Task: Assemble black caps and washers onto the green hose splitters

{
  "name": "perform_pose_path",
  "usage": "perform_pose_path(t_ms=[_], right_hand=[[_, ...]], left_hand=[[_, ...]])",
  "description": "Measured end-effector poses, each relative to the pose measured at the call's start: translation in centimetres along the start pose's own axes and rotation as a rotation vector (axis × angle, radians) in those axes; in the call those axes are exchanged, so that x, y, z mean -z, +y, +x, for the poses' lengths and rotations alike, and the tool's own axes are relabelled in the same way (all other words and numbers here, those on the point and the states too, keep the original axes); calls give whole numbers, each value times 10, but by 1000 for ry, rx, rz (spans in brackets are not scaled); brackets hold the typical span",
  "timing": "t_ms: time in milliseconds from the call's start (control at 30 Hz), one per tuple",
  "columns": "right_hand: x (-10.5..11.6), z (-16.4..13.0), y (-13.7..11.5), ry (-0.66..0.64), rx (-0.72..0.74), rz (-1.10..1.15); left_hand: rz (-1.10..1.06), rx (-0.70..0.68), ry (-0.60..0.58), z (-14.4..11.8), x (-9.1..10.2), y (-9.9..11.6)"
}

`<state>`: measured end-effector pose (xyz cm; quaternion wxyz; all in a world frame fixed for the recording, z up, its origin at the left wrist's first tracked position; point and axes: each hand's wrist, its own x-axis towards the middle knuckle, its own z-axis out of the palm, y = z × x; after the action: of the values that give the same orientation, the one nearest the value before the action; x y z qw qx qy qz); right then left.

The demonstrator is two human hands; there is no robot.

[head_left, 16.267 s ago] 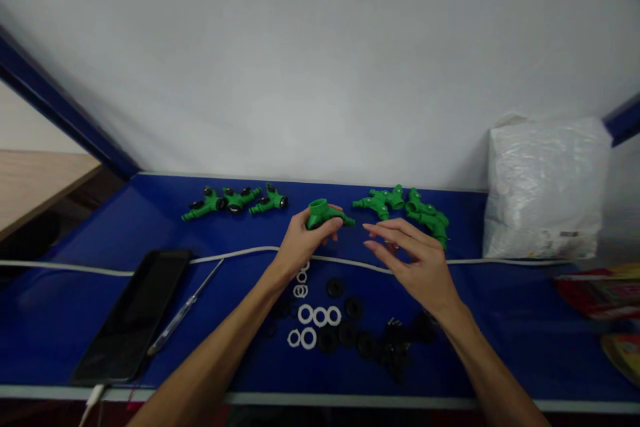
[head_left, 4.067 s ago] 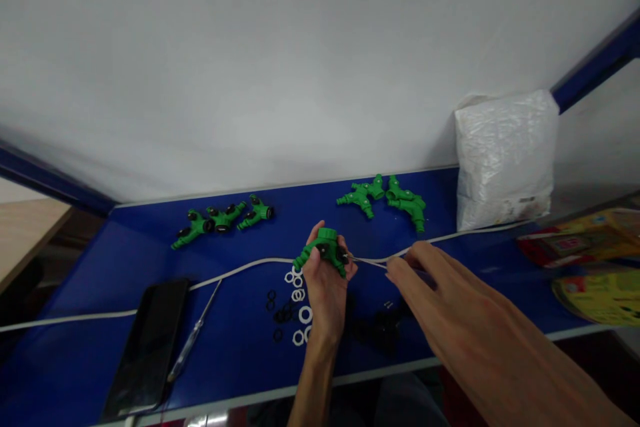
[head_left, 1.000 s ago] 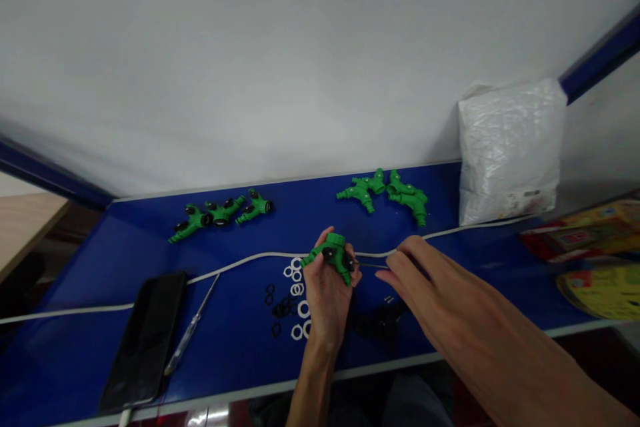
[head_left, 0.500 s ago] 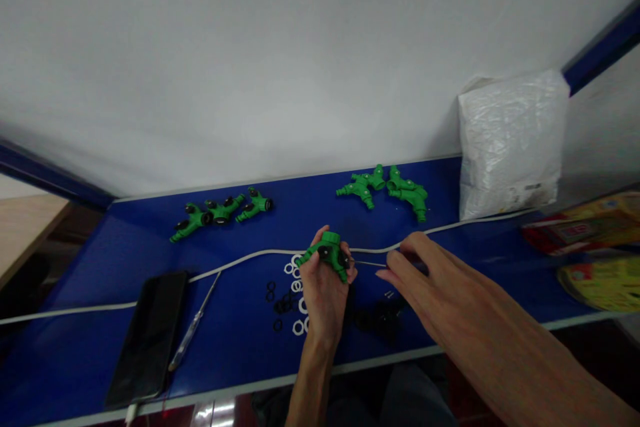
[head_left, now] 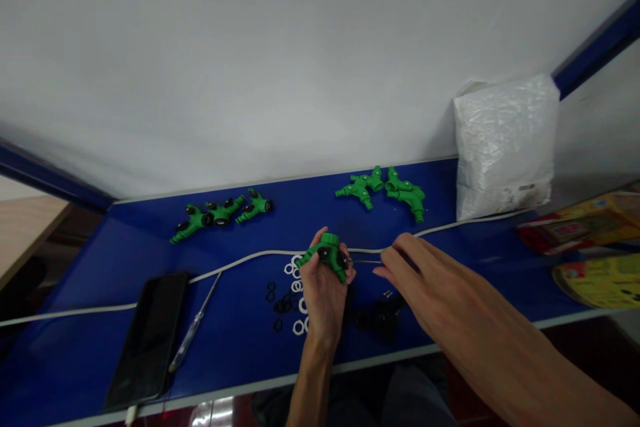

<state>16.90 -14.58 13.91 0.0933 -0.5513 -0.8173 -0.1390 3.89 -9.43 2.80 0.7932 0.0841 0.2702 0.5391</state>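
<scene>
My left hand (head_left: 323, 293) grips a green Y-shaped hose splitter (head_left: 327, 255) with black knobs, held just above the blue table (head_left: 100, 253). My right hand (head_left: 425, 277) holds a thin screwdriver (head_left: 367, 261) whose tip meets the splitter's right side. White rings (head_left: 296, 273) and small black rings (head_left: 280, 307) lie under and left of my left hand. Black parts (head_left: 383, 315) lie below my right hand.
Three splitters with black knobs (head_left: 220, 213) lie at the back left, bare green ones (head_left: 387, 190) at the back right. A white cable (head_left: 150, 293) crosses the table. A phone (head_left: 147, 340) and second screwdriver (head_left: 193, 333) lie front left. A white bag (head_left: 505, 143) stands right.
Over the last second both hands stay almost in place, the screwdriver tip kept at the splitter. The view shifts slightly. Much earlier, my right hand was empty.
</scene>
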Motion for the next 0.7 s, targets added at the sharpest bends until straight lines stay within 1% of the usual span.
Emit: perform_pose_path(t_ms=[100,200,300,367,467,600,700], right_hand=[[-2,2,1,39,17,-38],[2,4,1,76,57,-16],[5,4,0,62,78,3],[4,3,1,50,68,-24],[-1,-1,3,27,54,-71],[-7,-7,5,-15,31,-76],[-7,-9,3,33,33,-69]], left_hand=[[12,-11,5,1,2,2],[2,-4,13,1,2,3],[-1,-8,10,-1,1,3],[1,-18,2,-1,0,2],[5,-20,-5,-2,0,1],[17,-32,-21,-3,0,1],[21,-28,-13,-4,-1,1]])
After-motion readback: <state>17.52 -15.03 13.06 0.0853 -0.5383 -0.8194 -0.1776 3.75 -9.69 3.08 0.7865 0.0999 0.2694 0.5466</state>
